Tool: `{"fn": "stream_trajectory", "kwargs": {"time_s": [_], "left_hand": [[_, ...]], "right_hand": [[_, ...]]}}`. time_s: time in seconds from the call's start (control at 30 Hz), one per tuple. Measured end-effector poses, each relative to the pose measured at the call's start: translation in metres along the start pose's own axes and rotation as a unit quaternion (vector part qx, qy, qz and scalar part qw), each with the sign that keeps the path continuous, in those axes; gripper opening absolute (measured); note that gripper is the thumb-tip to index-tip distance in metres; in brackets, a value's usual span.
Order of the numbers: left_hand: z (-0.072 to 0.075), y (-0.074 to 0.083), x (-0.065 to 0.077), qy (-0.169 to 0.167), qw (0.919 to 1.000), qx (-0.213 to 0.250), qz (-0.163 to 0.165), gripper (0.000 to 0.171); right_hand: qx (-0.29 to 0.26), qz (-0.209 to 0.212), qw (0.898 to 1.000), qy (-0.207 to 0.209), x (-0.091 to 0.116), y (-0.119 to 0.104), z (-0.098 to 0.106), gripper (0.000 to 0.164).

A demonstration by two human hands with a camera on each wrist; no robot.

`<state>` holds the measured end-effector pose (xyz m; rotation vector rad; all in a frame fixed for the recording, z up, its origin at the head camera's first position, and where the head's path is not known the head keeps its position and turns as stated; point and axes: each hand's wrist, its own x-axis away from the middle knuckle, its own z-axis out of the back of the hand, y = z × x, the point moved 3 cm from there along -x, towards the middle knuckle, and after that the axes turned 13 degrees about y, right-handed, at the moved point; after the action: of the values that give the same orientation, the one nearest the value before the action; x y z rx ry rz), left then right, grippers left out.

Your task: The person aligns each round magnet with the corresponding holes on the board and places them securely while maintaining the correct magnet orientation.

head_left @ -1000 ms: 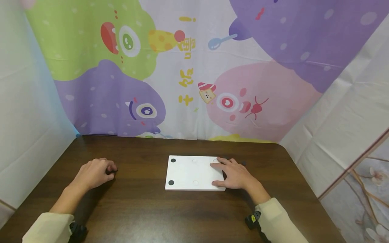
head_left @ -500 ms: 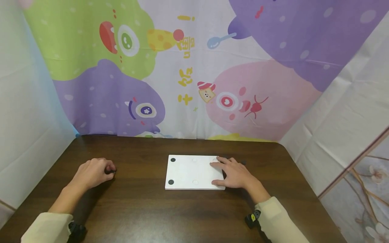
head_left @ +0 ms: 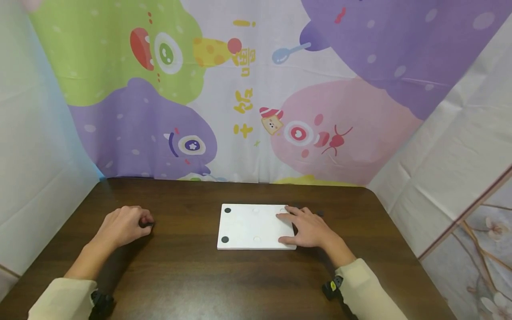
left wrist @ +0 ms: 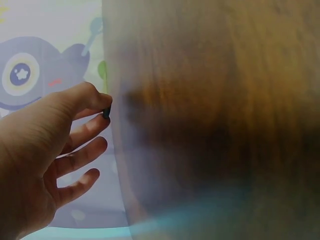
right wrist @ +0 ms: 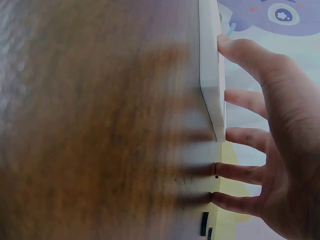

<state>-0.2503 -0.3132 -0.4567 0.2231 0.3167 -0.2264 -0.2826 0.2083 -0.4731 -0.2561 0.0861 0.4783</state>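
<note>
On the table lies a flat white board [head_left: 250, 226] with a black disc [head_left: 227, 210] at its far left corner and another black disc [head_left: 225, 239] at its near left corner. Shallow round recesses show in its middle and at its far right corner. My right hand [head_left: 310, 229] rests over the board's right end, thumb and fingertips touching it, fingers spread. In the right wrist view, two outer fingers of that hand reach past the board's corner to the table. Left of the board, my left hand [head_left: 125, 226] pinches a small thin black disc [left wrist: 106, 112] between thumb and index finger, other fingers loosely bent.
A dark disc [head_left: 321, 214] lies on the brown wooden table [head_left: 224, 284] beyond my right hand. Low black pieces [right wrist: 205, 223] show beside the fingers in the right wrist view. A cartoon-printed curtain [head_left: 244, 160] hangs behind the table, pale sheets at both sides.
My left hand shifts only slightly, and the disc it pinches shows at a slightly different angle. My right hand and the board keep their places.
</note>
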Motion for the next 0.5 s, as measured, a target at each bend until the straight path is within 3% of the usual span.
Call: {"fn": "stream_trajectory", "kwargs": {"time_s": [0.5], "left_hand": [[0.0011, 0.0064, -0.0045, 0.022, 0.9996, 0.006, -0.015, 0.011]], "right_hand": [[-0.007, -0.001, 1.0, 0.0, 0.0003, 0.0004, -0.0009, 0.081]]}}
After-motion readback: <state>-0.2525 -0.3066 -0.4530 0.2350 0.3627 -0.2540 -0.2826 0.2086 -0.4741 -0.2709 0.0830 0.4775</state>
